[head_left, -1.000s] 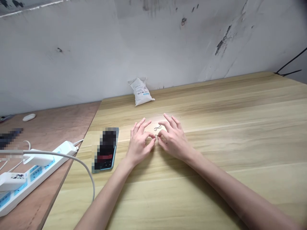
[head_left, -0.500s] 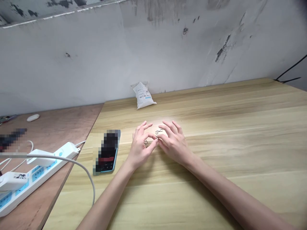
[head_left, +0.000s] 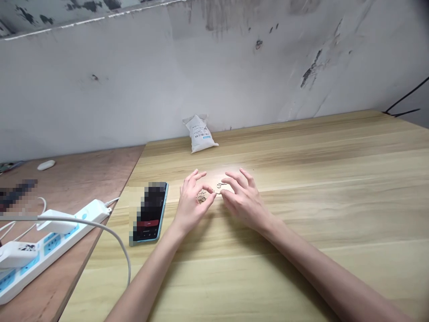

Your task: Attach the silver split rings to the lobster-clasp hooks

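A small, thin metal key ring clasp (head_left: 217, 193) stretches between the fingertips of both hands, just above the table; its exact shape is too small to make out. My left hand (head_left: 192, 202) pinches its left end between thumb and forefinger, the other fingers raised. On the right end, the thumb and forefinger of my right hand (head_left: 243, 203) are closed. Several metal rings (head_left: 201, 197) lie on the wooden table, seen through the curve of my left hand. Just beyond the fingertips lies a metal ring with a clasp (head_left: 221, 184), partly behind my right fingers.
A phone (head_left: 150, 214) lies left of my left hand. A white plastic packet (head_left: 202, 134) sits by the wall. On the lower brown table to the left are a power strip (head_left: 80, 223) with plugs and a white case (head_left: 46, 165). A grey cable (head_left: 117, 237) loops near my left forearm.
My left hand has moved slightly left, away from my right hand, so the metal piece now shows between the fingertips. More of the rings behind my left hand are visible.
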Available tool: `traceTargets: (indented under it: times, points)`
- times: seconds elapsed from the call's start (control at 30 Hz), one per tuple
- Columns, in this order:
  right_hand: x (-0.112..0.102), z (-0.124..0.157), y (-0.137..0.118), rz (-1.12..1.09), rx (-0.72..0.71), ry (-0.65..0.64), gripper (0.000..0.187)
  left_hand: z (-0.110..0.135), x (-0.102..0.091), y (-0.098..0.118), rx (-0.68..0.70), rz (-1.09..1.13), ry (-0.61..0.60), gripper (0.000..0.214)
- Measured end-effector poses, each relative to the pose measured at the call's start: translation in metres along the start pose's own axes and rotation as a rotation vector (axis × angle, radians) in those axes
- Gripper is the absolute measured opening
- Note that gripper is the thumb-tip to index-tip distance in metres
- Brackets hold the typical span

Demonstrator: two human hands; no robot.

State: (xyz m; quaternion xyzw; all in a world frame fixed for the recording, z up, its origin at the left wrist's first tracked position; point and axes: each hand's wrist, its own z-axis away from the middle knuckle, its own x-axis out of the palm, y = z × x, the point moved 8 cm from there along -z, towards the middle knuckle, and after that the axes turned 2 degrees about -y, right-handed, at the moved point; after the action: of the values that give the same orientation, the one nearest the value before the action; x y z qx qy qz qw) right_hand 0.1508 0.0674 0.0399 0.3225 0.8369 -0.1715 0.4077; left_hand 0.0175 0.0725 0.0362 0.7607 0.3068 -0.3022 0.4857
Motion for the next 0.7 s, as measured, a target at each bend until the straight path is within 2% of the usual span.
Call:
traceTargets:
  times: [0.07, 0.17, 0.27, 0.4, 0.6, 0.7]
  points:
    - [0.001, 0.001, 0.002, 0.020, -0.012, -0.025, 0.018, -0.002, -0.002, -0.005, -0.005, 0.032, -0.011, 0.007]
    - [0.004, 0.003, 0.005, 0.031, -0.023, -0.068, 0.019, -0.003, -0.002, -0.006, 0.019, 0.049, -0.051, 0.021]
    - [0.006, 0.004, 0.007, 0.027, -0.025, -0.088, 0.020, -0.003, 0.000, -0.003, 0.064, 0.015, -0.087, 0.012]
    - [0.008, 0.005, 0.010, -0.041, -0.006, -0.098, 0.017, -0.003, -0.001, 0.003, 0.148, -0.105, -0.085, 0.012]
    - [0.011, 0.002, 0.016, -0.285, 0.098, -0.135, 0.018, -0.002, -0.003, 0.018, 0.321, -0.382, -0.010, 0.013]
    - [0.008, 0.001, 0.015, -0.348, 0.111, -0.113, 0.019, 0.001, -0.002, 0.028, 0.374, -0.458, 0.020, 0.016]
